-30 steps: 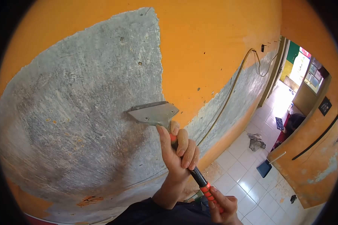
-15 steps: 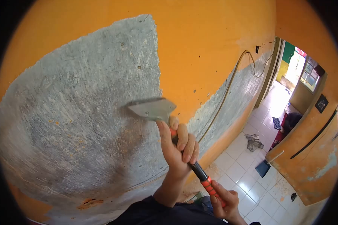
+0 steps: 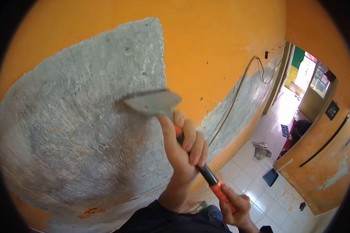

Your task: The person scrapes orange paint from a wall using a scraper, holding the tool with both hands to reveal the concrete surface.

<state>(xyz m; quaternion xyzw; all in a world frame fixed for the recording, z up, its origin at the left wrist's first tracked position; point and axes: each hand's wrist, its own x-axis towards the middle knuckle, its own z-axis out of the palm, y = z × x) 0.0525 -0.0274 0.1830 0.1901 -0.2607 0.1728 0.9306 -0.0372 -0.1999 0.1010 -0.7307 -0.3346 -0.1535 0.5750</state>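
A long-handled scraper (image 3: pixel 153 103) has a wide flat metal blade and a black and red handle. Its blade lies against the grey stripped patch (image 3: pixel 93 77) of the wall, near the edge of the orange paint (image 3: pixel 206 39). My left hand (image 3: pixel 182 147) wraps around the upper handle just below the blade, palm side toward me. Lower down, my right hand (image 3: pixel 237 206) is closed around the red-striped end of the same handle. The blade's scraping edge is blurred.
A cable (image 3: pixel 235 91) hangs along the wall on the right. Down on the tiled floor (image 3: pixel 241 171) are a dustpan (image 3: pixel 271 176) and a crumpled grey bag (image 3: pixel 261 150). Another person (image 3: pixel 302 126) is partly visible near the bright doorway (image 3: pixel 299 77).
The scraper's blade has moved slightly up and left across the wall. Both hands keep their grip on the handle, and my left hand has risen a little with it.
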